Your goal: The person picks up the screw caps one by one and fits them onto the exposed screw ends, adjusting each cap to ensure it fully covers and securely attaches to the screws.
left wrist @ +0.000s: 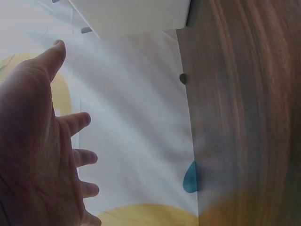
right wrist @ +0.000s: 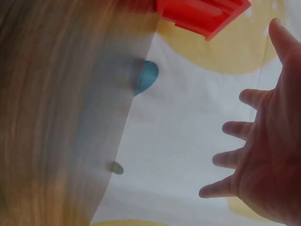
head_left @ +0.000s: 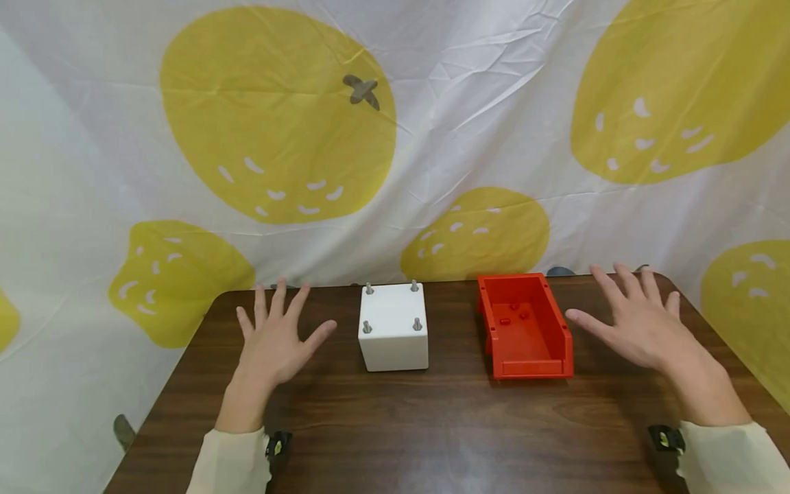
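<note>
A white block stands on the table with a metal threaded post rising near each corner of its top. To its right sits a red plastic bin, its low front facing me, with several small red pieces on its floor. My left hand is held over the table left of the block, fingers spread, holding nothing. On the other side, my right hand hovers just right of the bin, fingers also spread and holding nothing. Both wrist views show the palms bare.
The dark wood-grain table ends at a back edge just behind the block and bin. A white cloth with yellow fruit prints hangs behind it. Dark straps show at both cuffs.
</note>
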`<control>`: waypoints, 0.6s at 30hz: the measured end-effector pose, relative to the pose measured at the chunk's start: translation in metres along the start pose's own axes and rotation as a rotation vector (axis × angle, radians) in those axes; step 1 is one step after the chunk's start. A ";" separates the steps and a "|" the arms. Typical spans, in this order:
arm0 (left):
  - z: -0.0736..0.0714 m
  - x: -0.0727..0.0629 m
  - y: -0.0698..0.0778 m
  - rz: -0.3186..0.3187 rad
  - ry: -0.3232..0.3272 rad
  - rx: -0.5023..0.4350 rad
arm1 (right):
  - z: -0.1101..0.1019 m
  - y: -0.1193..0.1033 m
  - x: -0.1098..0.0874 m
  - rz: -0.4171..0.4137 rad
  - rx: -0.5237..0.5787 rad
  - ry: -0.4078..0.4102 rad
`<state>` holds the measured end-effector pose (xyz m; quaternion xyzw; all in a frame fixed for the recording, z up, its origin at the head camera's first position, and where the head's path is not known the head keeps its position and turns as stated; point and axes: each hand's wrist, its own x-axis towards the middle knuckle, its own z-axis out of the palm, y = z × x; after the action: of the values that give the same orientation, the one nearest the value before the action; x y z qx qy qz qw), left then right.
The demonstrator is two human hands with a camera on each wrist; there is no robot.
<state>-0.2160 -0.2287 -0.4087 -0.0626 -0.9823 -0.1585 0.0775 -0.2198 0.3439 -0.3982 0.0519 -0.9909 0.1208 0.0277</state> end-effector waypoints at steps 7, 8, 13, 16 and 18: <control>0.002 0.005 0.005 0.012 0.004 -0.036 | -0.004 -0.013 0.003 -0.042 0.014 -0.029; 0.003 0.006 0.006 0.015 0.005 -0.041 | -0.005 -0.014 0.004 -0.049 0.015 -0.030; 0.005 0.009 0.010 0.028 0.006 -0.071 | -0.005 -0.022 0.007 -0.074 0.019 -0.034; 0.005 0.010 0.014 0.042 0.013 -0.096 | -0.005 -0.026 0.009 -0.100 0.007 -0.034; 0.006 0.012 0.016 0.054 0.018 -0.128 | -0.005 -0.029 0.010 -0.124 -0.007 -0.025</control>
<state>-0.2259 -0.2104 -0.4071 -0.0923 -0.9674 -0.2194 0.0865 -0.2265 0.3162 -0.3855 0.1148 -0.9865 0.1149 0.0228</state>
